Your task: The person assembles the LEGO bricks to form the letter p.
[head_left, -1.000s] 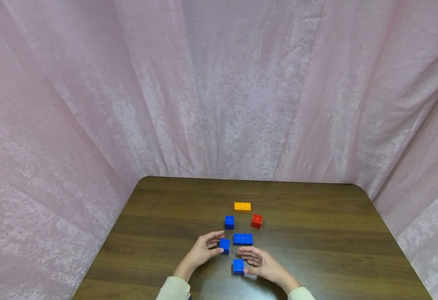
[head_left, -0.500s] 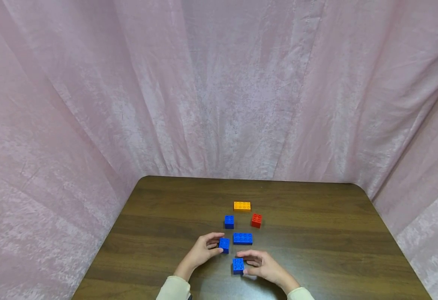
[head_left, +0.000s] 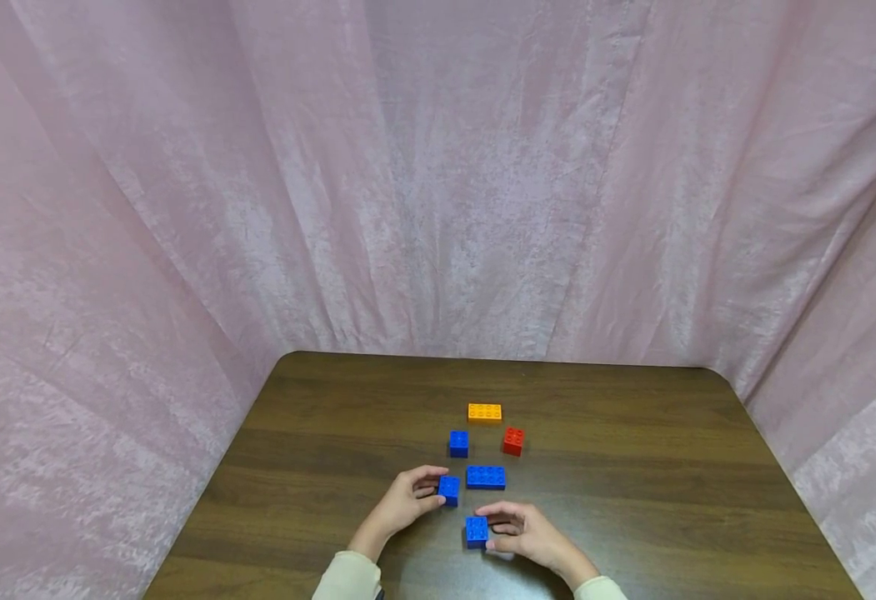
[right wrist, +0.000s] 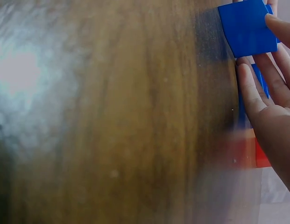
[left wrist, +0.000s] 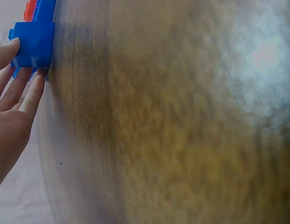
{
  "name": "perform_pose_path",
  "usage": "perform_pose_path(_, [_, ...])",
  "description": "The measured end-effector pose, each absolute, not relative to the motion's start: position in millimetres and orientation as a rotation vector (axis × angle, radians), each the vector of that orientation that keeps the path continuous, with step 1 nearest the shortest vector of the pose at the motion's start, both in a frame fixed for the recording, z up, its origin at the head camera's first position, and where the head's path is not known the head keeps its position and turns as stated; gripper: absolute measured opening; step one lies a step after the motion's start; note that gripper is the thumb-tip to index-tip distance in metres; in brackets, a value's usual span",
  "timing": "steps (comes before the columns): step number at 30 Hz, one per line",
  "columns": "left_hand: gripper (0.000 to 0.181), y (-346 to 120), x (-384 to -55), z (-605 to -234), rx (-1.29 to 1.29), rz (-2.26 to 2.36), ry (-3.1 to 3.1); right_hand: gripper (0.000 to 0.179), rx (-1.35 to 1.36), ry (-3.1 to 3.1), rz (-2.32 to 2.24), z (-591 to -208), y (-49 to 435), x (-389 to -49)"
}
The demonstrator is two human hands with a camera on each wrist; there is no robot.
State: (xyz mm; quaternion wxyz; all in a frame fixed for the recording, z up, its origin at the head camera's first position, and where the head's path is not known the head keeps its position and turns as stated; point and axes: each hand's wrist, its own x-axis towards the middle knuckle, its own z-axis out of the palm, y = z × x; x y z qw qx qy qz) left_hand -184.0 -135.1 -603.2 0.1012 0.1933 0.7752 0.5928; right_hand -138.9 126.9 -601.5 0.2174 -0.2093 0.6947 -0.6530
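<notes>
In the head view my left hand (head_left: pixel 405 502) pinches a small square blue brick (head_left: pixel 448 491), thumb at its near side and fingers behind it. The left wrist view shows the thumb over one face of that brick (left wrist: pixel 35 44) and the fingers along the opposite side. Nearer the body, my right hand (head_left: pixel 528 533) holds a second square blue brick (head_left: pixel 477 532) by its right side. From the right wrist, the thumb lies on this brick (right wrist: pixel 247 28), with fingers at its far side. The two held bricks are apart, studs up.
A long blue brick (head_left: pixel 486 477) lies just beyond the hands. Farther back are another square blue brick (head_left: pixel 458 444), a red brick (head_left: pixel 513 442) and a long yellow-orange brick (head_left: pixel 485 412). All are on a brown wooden table (head_left: pixel 618 450), with pink curtains (head_left: pixel 483 208) around it.
The right hand's fingers have drawn in closer to its blue brick. My left hand and the loose bricks stay where they were.
</notes>
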Motion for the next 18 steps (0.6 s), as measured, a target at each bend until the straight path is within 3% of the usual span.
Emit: perform_pose_path(18, [0.038, -133.9, -183.9, -605.8, 0.534, 1.756, 2.29, 0.04, -0.531, 1.929, -1.83, -600.0, 125.9, -138.7])
